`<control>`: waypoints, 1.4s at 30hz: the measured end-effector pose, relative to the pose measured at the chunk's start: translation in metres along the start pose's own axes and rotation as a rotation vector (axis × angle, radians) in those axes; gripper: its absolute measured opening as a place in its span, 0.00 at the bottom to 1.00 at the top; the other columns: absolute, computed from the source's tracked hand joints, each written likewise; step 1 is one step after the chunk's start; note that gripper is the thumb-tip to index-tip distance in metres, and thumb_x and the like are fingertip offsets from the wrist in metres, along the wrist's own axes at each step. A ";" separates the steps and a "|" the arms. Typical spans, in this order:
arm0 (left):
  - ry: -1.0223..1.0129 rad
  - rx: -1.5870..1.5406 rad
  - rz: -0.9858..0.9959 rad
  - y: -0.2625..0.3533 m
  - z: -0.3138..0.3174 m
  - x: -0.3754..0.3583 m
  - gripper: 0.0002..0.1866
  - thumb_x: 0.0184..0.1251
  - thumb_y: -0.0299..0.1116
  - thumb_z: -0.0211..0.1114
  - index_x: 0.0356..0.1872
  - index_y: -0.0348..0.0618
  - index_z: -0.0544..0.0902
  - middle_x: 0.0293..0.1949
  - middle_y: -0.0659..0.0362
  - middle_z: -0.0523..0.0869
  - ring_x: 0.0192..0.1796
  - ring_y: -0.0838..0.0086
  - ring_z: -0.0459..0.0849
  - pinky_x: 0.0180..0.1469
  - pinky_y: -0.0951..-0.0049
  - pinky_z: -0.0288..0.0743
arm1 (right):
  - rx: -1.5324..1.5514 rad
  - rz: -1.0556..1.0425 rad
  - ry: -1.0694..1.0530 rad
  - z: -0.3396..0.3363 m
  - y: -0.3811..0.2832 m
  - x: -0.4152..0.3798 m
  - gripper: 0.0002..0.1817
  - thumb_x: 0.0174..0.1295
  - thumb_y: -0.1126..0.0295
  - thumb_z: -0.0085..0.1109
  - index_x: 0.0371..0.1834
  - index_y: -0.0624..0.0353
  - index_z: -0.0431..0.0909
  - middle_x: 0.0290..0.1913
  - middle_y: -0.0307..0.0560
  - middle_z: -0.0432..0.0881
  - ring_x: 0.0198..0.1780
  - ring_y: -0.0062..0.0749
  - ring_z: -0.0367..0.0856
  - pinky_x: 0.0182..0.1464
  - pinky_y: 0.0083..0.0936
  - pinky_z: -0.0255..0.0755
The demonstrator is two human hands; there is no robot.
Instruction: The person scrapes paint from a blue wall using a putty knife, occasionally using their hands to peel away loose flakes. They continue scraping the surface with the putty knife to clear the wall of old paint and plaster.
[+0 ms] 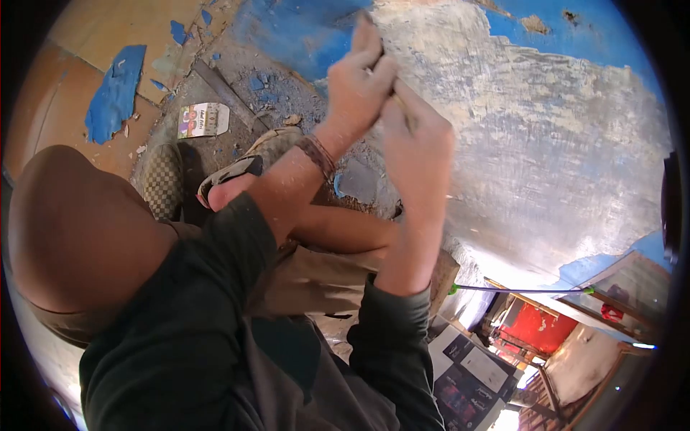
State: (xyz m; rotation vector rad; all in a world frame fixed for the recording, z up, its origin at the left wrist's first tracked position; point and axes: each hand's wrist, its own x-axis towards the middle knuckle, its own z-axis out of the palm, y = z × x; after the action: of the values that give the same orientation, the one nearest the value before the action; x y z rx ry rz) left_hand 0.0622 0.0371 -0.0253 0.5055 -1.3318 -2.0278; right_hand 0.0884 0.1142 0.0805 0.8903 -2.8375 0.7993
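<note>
Both of my hands are raised close together in front of a wall (517, 136) with patchy grey-white plaster and blue paint. My left hand (359, 86), a bracelet at its wrist, is closed round a thin tool whose dark end shows above the fingers, near the blue paint. My right hand (417, 136) is closed just beside it, touching or nearly touching it, round what looks like the tool's narrow handle. Motion blurs the fingers and hides most of the tool.
Blue paint flakes (118, 93), rubble (269, 86), a long flat strip (226, 93) and a printed card (203, 120) lie on the floor near my checkered shoes (164, 183). A purple stick (517, 289) with green ends and a printed box (471, 377) are at the lower right.
</note>
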 end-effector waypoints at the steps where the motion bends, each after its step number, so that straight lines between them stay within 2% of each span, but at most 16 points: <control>1: 0.070 -0.050 0.139 -0.013 0.001 0.004 0.28 0.69 0.35 0.60 0.66 0.30 0.68 0.72 0.41 0.63 0.72 0.70 0.65 0.66 0.77 0.64 | -0.024 0.086 -0.061 0.003 -0.004 0.002 0.18 0.63 0.72 0.54 0.55 0.66 0.80 0.38 0.62 0.85 0.36 0.40 0.84 0.42 0.31 0.76; 2: 0.067 -0.049 0.139 -0.008 0.002 0.001 0.28 0.69 0.35 0.60 0.66 0.30 0.68 0.72 0.41 0.63 0.72 0.70 0.65 0.66 0.77 0.64 | -0.047 0.171 -0.127 0.006 -0.007 0.003 0.18 0.64 0.73 0.54 0.56 0.68 0.78 0.43 0.59 0.87 0.41 0.27 0.83 0.46 0.26 0.75; 3: 0.049 -0.040 0.114 -0.002 0.004 -0.003 0.28 0.69 0.35 0.60 0.66 0.29 0.69 0.72 0.41 0.64 0.71 0.71 0.67 0.64 0.76 0.67 | -0.044 0.171 -0.128 0.003 -0.003 0.000 0.18 0.64 0.73 0.54 0.56 0.68 0.78 0.43 0.59 0.87 0.41 0.27 0.83 0.46 0.26 0.75; 5: 0.046 -0.018 0.226 0.010 0.013 -0.007 0.28 0.69 0.35 0.60 0.65 0.29 0.70 0.71 0.40 0.65 0.69 0.73 0.70 0.58 0.77 0.71 | 0.085 -0.016 0.059 -0.004 0.004 -0.005 0.17 0.62 0.71 0.54 0.53 0.63 0.81 0.34 0.64 0.83 0.32 0.53 0.85 0.39 0.35 0.77; 8: -0.107 -0.022 -0.153 0.025 0.000 -0.003 0.27 0.69 0.35 0.60 0.64 0.28 0.71 0.71 0.40 0.65 0.71 0.68 0.68 0.60 0.76 0.70 | 0.001 0.035 0.002 -0.001 0.001 0.003 0.17 0.62 0.72 0.54 0.53 0.65 0.81 0.34 0.65 0.83 0.34 0.51 0.86 0.40 0.34 0.77; 9: 0.184 -0.063 0.306 0.011 0.009 0.002 0.19 0.61 0.39 0.62 0.38 0.28 0.83 0.34 0.38 0.84 0.35 0.52 0.85 0.41 0.63 0.78 | -0.005 0.066 0.001 0.004 -0.006 0.003 0.17 0.62 0.71 0.55 0.53 0.65 0.81 0.35 0.65 0.84 0.37 0.52 0.86 0.41 0.34 0.77; 14: 0.235 -0.023 0.361 0.007 0.020 -0.004 0.19 0.61 0.39 0.62 0.44 0.29 0.83 0.40 0.36 0.85 0.41 0.51 0.87 0.44 0.63 0.79 | 0.125 0.065 0.036 -0.005 0.010 -0.008 0.17 0.64 0.71 0.54 0.53 0.65 0.81 0.35 0.67 0.83 0.38 0.51 0.87 0.42 0.34 0.77; 16: 0.111 0.044 0.171 0.007 0.015 -0.003 0.23 0.62 0.39 0.61 0.53 0.32 0.81 0.55 0.34 0.80 0.57 0.51 0.82 0.55 0.66 0.77 | 0.153 0.121 0.025 -0.001 0.011 -0.006 0.17 0.64 0.71 0.54 0.54 0.66 0.80 0.34 0.67 0.83 0.38 0.50 0.87 0.42 0.34 0.77; 17: 0.185 -0.024 0.299 -0.012 0.010 0.009 0.28 0.64 0.40 0.59 0.63 0.36 0.75 0.67 0.37 0.69 0.71 0.53 0.69 0.65 0.67 0.70 | 0.111 0.062 0.045 0.013 0.012 -0.005 0.18 0.64 0.73 0.54 0.55 0.67 0.79 0.36 0.66 0.84 0.39 0.47 0.87 0.44 0.32 0.77; 20: 0.017 0.037 0.293 -0.019 -0.006 0.005 0.30 0.66 0.41 0.58 0.68 0.38 0.71 0.73 0.42 0.61 0.76 0.54 0.57 0.71 0.67 0.62 | 0.186 0.016 0.042 0.034 0.032 -0.015 0.19 0.65 0.77 0.52 0.58 0.70 0.76 0.43 0.64 0.85 0.45 0.44 0.88 0.49 0.30 0.77; 26: -0.008 0.088 0.327 -0.022 -0.013 0.006 0.29 0.67 0.40 0.61 0.68 0.39 0.72 0.73 0.42 0.63 0.76 0.53 0.58 0.72 0.66 0.61 | 0.266 -0.038 0.121 0.055 0.036 -0.015 0.19 0.65 0.79 0.51 0.59 0.69 0.77 0.48 0.62 0.85 0.49 0.43 0.87 0.51 0.30 0.77; 27: -0.039 0.104 0.313 -0.021 -0.021 0.009 0.29 0.68 0.39 0.62 0.68 0.38 0.72 0.73 0.45 0.63 0.76 0.59 0.60 0.71 0.68 0.62 | 0.318 -0.061 0.155 0.064 0.037 -0.018 0.18 0.68 0.77 0.50 0.60 0.69 0.75 0.46 0.57 0.86 0.43 0.26 0.83 0.46 0.23 0.75; 28: -0.068 0.120 0.299 -0.020 -0.027 0.010 0.29 0.69 0.38 0.62 0.68 0.38 0.71 0.74 0.48 0.63 0.76 0.65 0.61 0.70 0.70 0.62 | 0.328 -0.056 0.157 0.065 0.037 -0.023 0.18 0.68 0.77 0.50 0.60 0.69 0.75 0.46 0.57 0.86 0.43 0.26 0.83 0.46 0.23 0.75; 38: -0.086 0.293 0.389 -0.019 -0.037 0.011 0.27 0.68 0.37 0.64 0.65 0.34 0.74 0.70 0.43 0.68 0.73 0.66 0.66 0.68 0.72 0.64 | 0.473 0.030 0.150 0.075 0.036 -0.028 0.18 0.66 0.78 0.51 0.60 0.68 0.76 0.49 0.57 0.86 0.49 0.30 0.84 0.50 0.26 0.75; 39: -0.121 0.318 0.349 -0.016 -0.034 0.007 0.27 0.68 0.38 0.63 0.65 0.34 0.74 0.70 0.42 0.67 0.73 0.61 0.65 0.68 0.70 0.66 | 0.454 -0.044 0.229 0.072 0.041 -0.027 0.19 0.63 0.78 0.53 0.58 0.65 0.78 0.40 0.65 0.84 0.40 0.45 0.88 0.43 0.30 0.78; 42: -0.094 0.380 0.424 -0.021 -0.025 0.005 0.27 0.67 0.39 0.63 0.63 0.34 0.76 0.68 0.41 0.69 0.72 0.58 0.68 0.66 0.69 0.70 | 0.416 0.053 0.161 0.060 0.046 -0.022 0.19 0.62 0.78 0.54 0.57 0.64 0.79 0.39 0.64 0.85 0.40 0.46 0.88 0.44 0.31 0.78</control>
State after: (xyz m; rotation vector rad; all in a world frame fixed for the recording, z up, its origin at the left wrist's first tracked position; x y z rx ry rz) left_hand 0.0678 0.0222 -0.0545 0.2609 -1.7274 -1.4764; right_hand 0.0866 0.1279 0.0033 0.7469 -2.6072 1.4320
